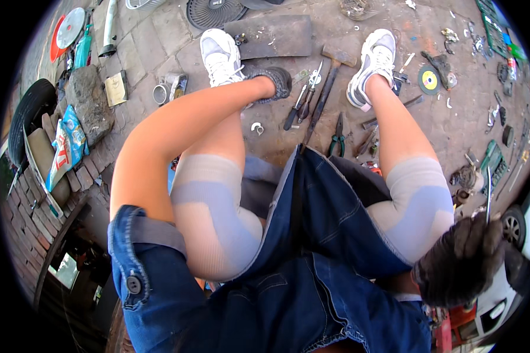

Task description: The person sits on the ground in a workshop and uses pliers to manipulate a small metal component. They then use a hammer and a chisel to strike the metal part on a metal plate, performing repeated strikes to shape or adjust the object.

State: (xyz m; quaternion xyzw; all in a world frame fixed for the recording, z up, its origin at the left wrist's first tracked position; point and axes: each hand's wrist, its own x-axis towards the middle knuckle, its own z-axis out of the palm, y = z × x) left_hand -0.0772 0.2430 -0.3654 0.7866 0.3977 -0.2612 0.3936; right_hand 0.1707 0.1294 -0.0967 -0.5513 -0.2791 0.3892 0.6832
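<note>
My right hand (462, 262), in a dark glove, is closed at the lower right, beside my right knee. From its fingers a thin metal rod (489, 191) points up; its other end is hidden by the glove. My left arm reaches across my left leg, and the dark-gloved left hand (272, 83) is beside my left shoe (219, 56). Its fingers are hidden, so I cannot make out whether it grips anything. Close to it on the paving lie a screwdriver (295, 109), a hammer (330, 82) and pliers (338, 136).
A dark flat plate (271, 36) and a round black grille (216, 12) lie beyond my feet. A cutting disc (429, 79) is right of my right shoe. Further left are a stone block (89, 103), a tyre (36, 115) and a blue-white bag (68, 147). Tool parts litter the right side.
</note>
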